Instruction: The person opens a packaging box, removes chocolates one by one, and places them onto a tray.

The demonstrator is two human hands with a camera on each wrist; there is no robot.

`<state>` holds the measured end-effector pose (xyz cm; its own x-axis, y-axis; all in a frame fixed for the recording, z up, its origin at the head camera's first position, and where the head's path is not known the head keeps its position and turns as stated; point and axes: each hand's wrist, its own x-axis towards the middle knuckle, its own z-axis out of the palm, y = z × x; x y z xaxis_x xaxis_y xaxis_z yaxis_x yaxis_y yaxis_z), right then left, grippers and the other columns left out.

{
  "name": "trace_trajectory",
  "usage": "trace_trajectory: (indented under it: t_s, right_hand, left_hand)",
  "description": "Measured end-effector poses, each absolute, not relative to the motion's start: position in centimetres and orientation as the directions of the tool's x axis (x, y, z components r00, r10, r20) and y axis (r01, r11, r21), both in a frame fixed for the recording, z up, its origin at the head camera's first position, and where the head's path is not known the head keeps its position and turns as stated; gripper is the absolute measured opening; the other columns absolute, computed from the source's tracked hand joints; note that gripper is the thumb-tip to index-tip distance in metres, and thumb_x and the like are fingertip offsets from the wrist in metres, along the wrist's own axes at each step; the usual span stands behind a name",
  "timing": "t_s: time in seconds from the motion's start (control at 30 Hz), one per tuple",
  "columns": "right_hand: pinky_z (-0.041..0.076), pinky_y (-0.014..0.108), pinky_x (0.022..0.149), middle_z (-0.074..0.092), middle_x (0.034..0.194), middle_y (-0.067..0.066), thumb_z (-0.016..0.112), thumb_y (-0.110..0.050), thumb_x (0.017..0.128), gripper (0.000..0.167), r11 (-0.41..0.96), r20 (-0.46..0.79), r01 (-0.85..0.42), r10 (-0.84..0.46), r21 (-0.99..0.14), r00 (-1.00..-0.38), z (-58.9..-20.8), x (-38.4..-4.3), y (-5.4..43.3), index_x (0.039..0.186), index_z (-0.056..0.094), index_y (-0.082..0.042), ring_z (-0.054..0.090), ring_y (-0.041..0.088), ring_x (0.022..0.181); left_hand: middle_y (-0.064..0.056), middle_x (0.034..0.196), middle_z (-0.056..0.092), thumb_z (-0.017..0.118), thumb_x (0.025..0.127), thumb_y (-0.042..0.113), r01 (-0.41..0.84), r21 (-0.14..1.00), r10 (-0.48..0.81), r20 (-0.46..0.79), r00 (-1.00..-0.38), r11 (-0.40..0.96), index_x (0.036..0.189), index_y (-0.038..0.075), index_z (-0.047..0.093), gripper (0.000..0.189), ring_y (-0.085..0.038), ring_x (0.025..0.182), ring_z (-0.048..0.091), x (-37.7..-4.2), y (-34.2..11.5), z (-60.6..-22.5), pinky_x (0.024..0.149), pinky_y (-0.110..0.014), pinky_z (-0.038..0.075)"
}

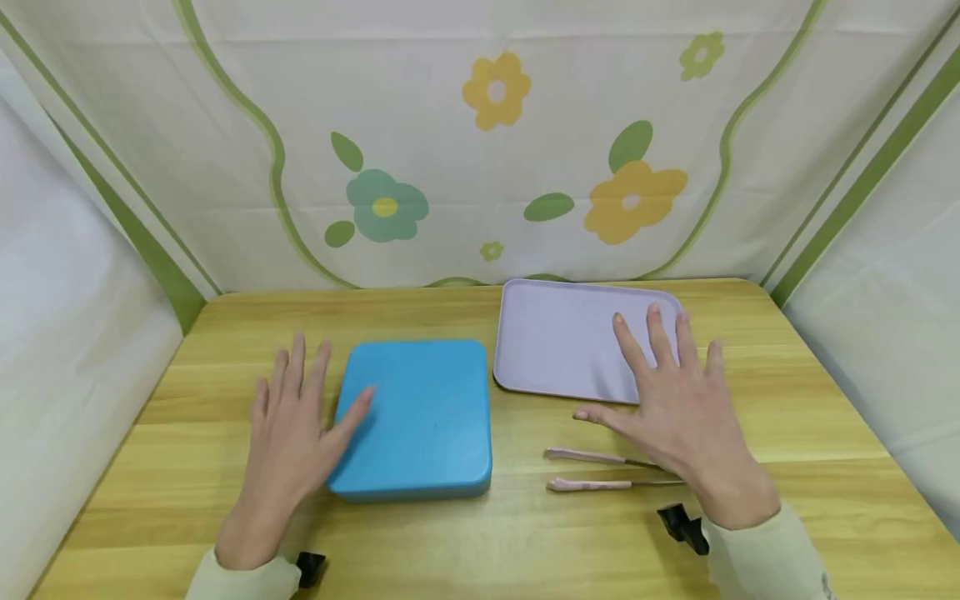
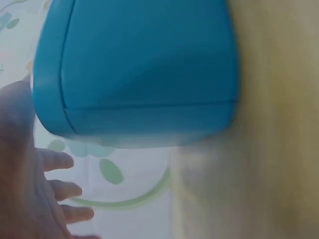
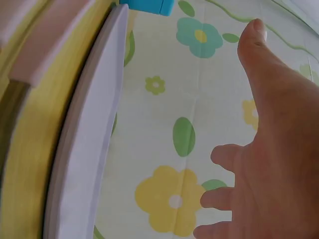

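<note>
The blue box (image 1: 416, 417) lies flat on the bench (image 1: 510, 550), a bit left of the frame's middle. The left hand (image 1: 291, 442) has its thumb above it. The tray (image 1: 558, 342) is right of the middle, long way left to right. Below it, two tools (image 1: 585, 455) lie the same way, pink ends pointing left. The right hand (image 1: 686, 417) hides their other ends. Both grips are spread apart, holding nothing.

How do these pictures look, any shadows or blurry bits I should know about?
Head view: fairly even light, with a soft shadow on the purple tray near the right hand; left wrist view: a darker patch across the side of the blue box, and the wooden tabletop smeared soft; right wrist view: the nearby pink handle blurred, the flowered cloth clearer.
</note>
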<state>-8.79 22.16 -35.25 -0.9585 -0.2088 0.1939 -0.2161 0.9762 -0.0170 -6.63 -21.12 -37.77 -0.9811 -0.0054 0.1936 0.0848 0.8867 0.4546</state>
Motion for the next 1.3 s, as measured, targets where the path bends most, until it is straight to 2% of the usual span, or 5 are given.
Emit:
trace_trajectory:
  t_s: [0.3, 0.4, 0.57, 0.97, 1.3]
  right_hand:
    - [0.018, 0.075, 0.130, 0.000, 0.182, 0.016, 0.062, -0.081, 0.092, 0.114, 0.913, 0.051, -0.304, -0.302, -0.273, -0.952, -36.2, -8.2, 19.5, 0.175, 0.006, -0.028, 0.009, 0.050, 0.166]
    - [0.032, 0.071, 0.126, 0.003, 0.183, 0.009, 0.066, -0.074, 0.095, 0.109, 0.843, 0.063, -0.353, -0.360, -0.405, -0.931, -36.8, -7.7, 18.0, 0.175, 0.004, -0.033, 0.017, 0.044, 0.166]
    - [0.043, 0.065, 0.122, 0.016, 0.182, -0.002, 0.067, -0.070, 0.096, 0.101, 0.711, 0.042, -0.353, -0.415, -0.608, -0.909, -37.9, -6.8, 14.8, 0.173, 0.008, -0.041, 0.036, 0.035, 0.161]
    - [0.029, 0.054, 0.133, -0.003, 0.183, -0.007, 0.079, -0.074, 0.084, 0.128, 0.569, -0.089, -0.294, -0.550, -0.768, -0.830, -40.2, -6.3, 10.7, 0.174, 0.000, -0.030, 0.007, 0.015, 0.168]
    - [0.030, 0.053, 0.132, -0.002, 0.182, -0.007, 0.088, -0.063, 0.082, 0.132, 0.562, -0.025, -0.359, -0.562, -0.745, -0.827, -40.4, -6.3, 11.0, 0.174, 0.001, -0.025, 0.011, 0.017, 0.167]
  left_hand:
    - [-0.017, 0.180, 0.021, 0.047, 0.116, 0.043, 0.018, 0.824, 0.027, 0.003, -1.000, 0.567, 0.174, 0.018, 0.017, 0.070, -0.047, 0.164, 0.023, -5.1, -22.4, -39.2, 0.125, -0.076, 0.028]
    - [-0.015, 0.179, 0.024, 0.045, 0.117, 0.040, -0.051, 0.894, 0.040, -0.076, -0.996, 0.445, 0.174, 0.018, 0.019, 0.066, -0.044, 0.163, 0.026, -4.5, -22.6, -39.7, 0.129, -0.042, 0.039]
    - [-0.009, 0.180, 0.022, 0.054, 0.114, 0.033, -0.092, 0.948, 0.085, -0.123, -0.989, 0.304, 0.173, 0.023, 0.022, 0.068, -0.042, 0.164, 0.025, -3.9, -22.8, -40.2, 0.102, 0.001, 0.037]
    - [-0.012, 0.183, -0.004, 0.079, 0.093, 0.002, 0.006, 0.984, 0.304, -0.049, -0.951, 0.179, 0.174, 0.034, 0.000, 0.118, -0.051, 0.163, 0.001, -3.4, -23.6, -41.8, 0.107, -0.004, 0.039]
    - [-0.004, 0.183, 0.000, 0.094, 0.082, 0.010, -0.004, 0.954, 0.252, -0.083, -0.964, 0.299, 0.172, 0.046, -0.001, 0.136, -0.046, 0.164, 0.010, -3.3, -23.6, -42.5, 0.106, -0.001, 0.034]
